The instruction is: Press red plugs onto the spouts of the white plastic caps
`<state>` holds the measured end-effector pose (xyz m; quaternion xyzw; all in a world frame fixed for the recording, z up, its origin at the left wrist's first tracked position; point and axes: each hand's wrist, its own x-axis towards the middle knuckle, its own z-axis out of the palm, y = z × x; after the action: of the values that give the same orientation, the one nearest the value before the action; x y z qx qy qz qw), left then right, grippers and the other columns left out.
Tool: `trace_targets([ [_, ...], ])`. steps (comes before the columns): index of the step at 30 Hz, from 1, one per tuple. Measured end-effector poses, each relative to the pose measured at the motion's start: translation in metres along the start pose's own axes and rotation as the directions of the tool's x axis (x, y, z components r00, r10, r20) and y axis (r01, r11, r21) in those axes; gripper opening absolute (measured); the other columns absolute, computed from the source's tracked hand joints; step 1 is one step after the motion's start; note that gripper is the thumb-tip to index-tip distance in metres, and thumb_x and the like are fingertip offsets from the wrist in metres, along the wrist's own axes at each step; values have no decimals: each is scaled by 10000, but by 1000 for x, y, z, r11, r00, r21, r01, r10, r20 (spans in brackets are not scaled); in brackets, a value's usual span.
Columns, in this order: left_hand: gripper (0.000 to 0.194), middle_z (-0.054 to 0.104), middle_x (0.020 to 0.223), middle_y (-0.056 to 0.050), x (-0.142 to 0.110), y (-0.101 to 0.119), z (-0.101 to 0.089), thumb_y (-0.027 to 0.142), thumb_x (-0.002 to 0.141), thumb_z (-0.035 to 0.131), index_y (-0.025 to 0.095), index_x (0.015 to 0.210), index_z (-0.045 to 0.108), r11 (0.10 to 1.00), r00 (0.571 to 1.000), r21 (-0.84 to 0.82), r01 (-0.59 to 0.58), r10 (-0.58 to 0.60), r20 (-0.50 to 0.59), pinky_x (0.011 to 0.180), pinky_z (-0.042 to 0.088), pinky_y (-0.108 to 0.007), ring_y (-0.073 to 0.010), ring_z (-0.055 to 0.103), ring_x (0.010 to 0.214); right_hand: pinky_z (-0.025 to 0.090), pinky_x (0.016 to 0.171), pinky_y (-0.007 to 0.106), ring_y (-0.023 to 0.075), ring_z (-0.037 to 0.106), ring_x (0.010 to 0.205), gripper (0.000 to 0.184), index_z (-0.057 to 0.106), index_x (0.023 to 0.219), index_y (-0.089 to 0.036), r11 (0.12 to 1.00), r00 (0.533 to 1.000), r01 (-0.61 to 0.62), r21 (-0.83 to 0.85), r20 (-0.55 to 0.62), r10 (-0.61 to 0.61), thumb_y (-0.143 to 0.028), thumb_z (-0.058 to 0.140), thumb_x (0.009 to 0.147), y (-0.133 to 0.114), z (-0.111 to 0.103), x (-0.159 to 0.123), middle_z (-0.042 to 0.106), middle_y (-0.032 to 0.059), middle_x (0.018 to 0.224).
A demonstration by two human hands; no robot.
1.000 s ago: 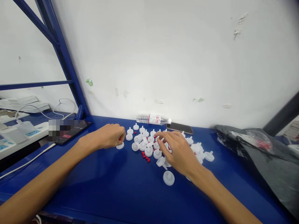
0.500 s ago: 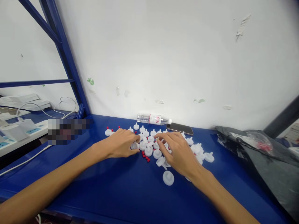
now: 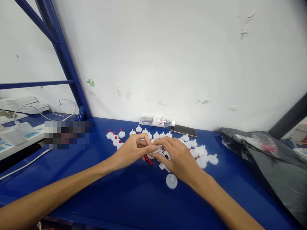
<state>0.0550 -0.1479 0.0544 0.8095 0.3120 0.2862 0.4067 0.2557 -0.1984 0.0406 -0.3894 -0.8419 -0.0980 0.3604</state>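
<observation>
My left hand (image 3: 133, 147) is closed, pinching a white plastic nozzle cap (image 3: 157, 149) between thumb and fingers. From the other side my right hand (image 3: 177, 155) grips the same cap, and the fingertips of both hands nearly meet. Much of the cap is hidden by fingers. Under and around the hands lie many loose white nozzle caps (image 3: 201, 162). Small red tips (image 3: 149, 161) rest on the table just below the fingers. Left of my left hand stand several white caps with red tips on their spouts (image 3: 122, 133).
Against the wall lie a clear plastic bottle (image 3: 157, 121) and a dark phone (image 3: 183, 130). A grey plastic bag (image 3: 259, 159) covers the right side of the blue table (image 3: 115, 204). To the left are a white power strip (image 3: 31, 135) with cables and a blue metal frame (image 3: 64, 60).
My left hand has moved right, bringing a white cap to my right hand. The red-tipped caps on the left have come into fuller view.
</observation>
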Motion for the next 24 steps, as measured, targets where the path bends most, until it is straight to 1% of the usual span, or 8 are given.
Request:
trace_targets([
  [1, 343, 732, 794, -27, -1, 2, -1, 522, 996, 505, 197, 894, 539, 999, 1000, 32, -14, 14, 3, 558, 509, -238, -140, 679, 624, 498, 783, 367, 231, 687, 882, 165, 599, 1133, -220, 1000, 1000, 6, -10, -10, -7, -245, 648, 977, 1, 0, 0, 734, 43, 1023],
  [3, 330, 734, 850, -36, -1, 5, -5, 451, 1042, 415, 185, 979, 600, 977, 997, 201, -70, 73, -5, 584, 501, -244, -135, 670, 644, 509, 790, 369, 230, 689, 897, 139, 605, 1137, -214, 1000, 999, -5, -21, -31, 4, -230, 605, 999, 2, -3, 1, 732, 51, 1036],
  [5, 256, 730, 874, -37, -2, 6, -11, 345, 1028, 449, 184, 987, 643, 906, 990, 401, -136, 139, 21, 659, 498, -268, -151, 670, 713, 521, 827, 370, 226, 691, 938, 147, 610, 1151, -206, 999, 996, -48, -16, -73, 47, -219, 573, 1010, 4, -5, 1, 729, 58, 1080],
  [7, 139, 729, 878, -26, -2, 3, -16, 240, 954, 553, 197, 939, 685, 825, 977, 524, -213, 173, 124, 741, 483, -290, -172, 669, 790, 529, 861, 367, 223, 690, 978, 185, 605, 1183, -198, 995, 988, -97, -7, -120, 95, -213, 572, 1002, 6, -8, 1, 724, 64, 1127],
  [10, 108, 723, 918, -11, -3, -4, -20, 154, 866, 646, 225, 903, 718, 763, 940, 566, -312, 163, 298, 759, 456, -289, -190, 671, 857, 537, 877, 372, 233, 681, 1010, 263, 574, 1247, -191, 989, 980, -144, -20, -139, 139, -198, 580, 984, 9, -9, 0, 715, 72, 1153],
  [13, 115, 713, 964, -24, -4, -12, -21, 157, 873, 669, 227, 947, 723, 716, 924, 607, -345, 145, 354, 732, 440, -293, -207, 678, 884, 544, 877, 389, 243, 674, 996, 306, 546, 1280, -185, 986, 981, -164, -36, -115, 159, -189, 579, 976, 10, -7, -1, 714, 80, 1139],
  [20, 134, 715, 988, -27, 0, -21, -18, 164, 939, 635, 227, 985, 744, 703, 914, 603, -376, 174, 367, 710, 449, -276, -180, 677, 821, 540, 955, 429, 256, 663, 1091, 346, 546, 1318, -187, 991, 988, -134, -26, -75, 132, -160, 574, 975, 6, -3, -1, 701, 91, 1192],
  [24, 130, 734, 985, -20, 4, -14, -23, 211, 973, 605, 216, 1007, 730, 764, 942, 555, -330, 229, 244, 738, 483, -261, -158, 679, 815, 564, 916, 407, 249, 660, 1106, 330, 580, 1317, -212, 990, 988, -142, -9, -54, 142, -174, 561, 990, 5, -4, 0, 634, 102, 1304],
])
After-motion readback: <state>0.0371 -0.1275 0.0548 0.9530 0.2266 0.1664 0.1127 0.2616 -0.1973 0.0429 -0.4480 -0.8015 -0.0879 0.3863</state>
